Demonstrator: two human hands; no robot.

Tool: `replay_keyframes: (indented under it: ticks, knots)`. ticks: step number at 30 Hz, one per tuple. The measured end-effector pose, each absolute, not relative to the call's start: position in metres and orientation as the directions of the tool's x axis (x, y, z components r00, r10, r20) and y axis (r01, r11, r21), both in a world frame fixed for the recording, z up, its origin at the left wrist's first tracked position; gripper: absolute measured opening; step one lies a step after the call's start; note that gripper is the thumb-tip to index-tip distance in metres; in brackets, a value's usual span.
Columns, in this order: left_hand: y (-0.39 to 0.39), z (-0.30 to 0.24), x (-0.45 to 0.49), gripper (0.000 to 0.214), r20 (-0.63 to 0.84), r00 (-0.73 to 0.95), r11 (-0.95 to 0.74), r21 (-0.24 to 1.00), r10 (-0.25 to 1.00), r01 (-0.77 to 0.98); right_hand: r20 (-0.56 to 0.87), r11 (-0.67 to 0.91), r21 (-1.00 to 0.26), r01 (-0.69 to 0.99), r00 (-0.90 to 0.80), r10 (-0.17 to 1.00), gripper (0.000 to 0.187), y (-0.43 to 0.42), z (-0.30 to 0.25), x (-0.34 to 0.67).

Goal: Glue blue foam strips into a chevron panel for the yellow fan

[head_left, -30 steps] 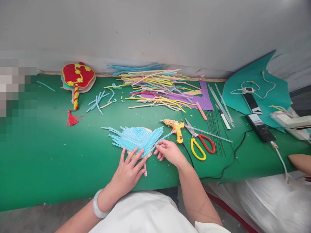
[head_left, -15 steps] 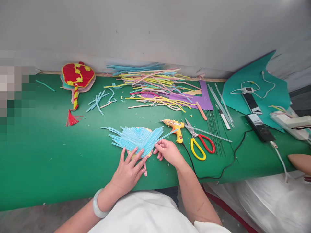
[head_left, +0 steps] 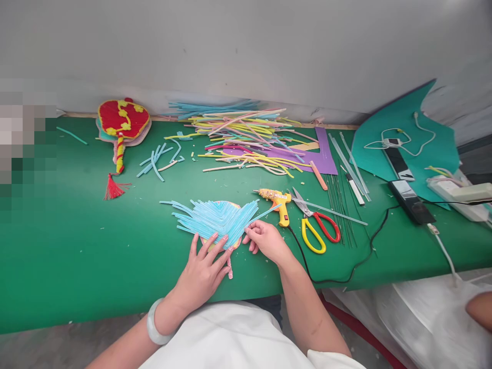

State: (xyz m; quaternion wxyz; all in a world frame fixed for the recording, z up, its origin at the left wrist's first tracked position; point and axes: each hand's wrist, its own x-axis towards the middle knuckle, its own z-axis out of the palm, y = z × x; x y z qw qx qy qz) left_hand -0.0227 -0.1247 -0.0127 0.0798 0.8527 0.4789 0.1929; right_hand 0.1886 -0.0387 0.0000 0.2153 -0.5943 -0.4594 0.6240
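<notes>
Blue pipe cleaners (head_left: 217, 218) lie in a V-shaped layer over a small round fan (head_left: 209, 246) in front of me, their ends sticking out past both sides. Below it shows the fan's pink wrapped handle (head_left: 229, 270). My left hand (head_left: 205, 269) rests on the lower part of the layer with its fingers spread. At the right edge of the layer, my right hand (head_left: 265, 240) has thumb and index finger pinched together on a blue pipe cleaner strand (head_left: 265, 215) that sticks out to the upper right. The fingertips partly cover the pinched spot.
A yellow glue gun (head_left: 282, 207) and scissors (head_left: 315, 225) lie right of the fan. Behind are piled pipe cleaners (head_left: 238, 128) and purple foam (head_left: 326, 154). A red fan (head_left: 123, 120) lies back left; a power bank (head_left: 411, 202) and another person's arm (head_left: 480, 310) are right.
Both of my hands and the blue layer hold their positions. At the right edge, the other person's arm has moved lower, toward the bottom of the view.
</notes>
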Motion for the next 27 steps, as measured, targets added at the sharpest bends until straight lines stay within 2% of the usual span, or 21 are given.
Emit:
replay_keyframes:
  ticks: [27]
  knots:
    - [-0.1251, -0.0126, -0.0228, 0.041, 0.253, 0.46, -0.522, 0.327, 0.851, 0.788, -0.554, -0.494, -0.822, 0.283, -0.201, 0.808, 0.011, -0.0389, 0.0009, 0.1884]
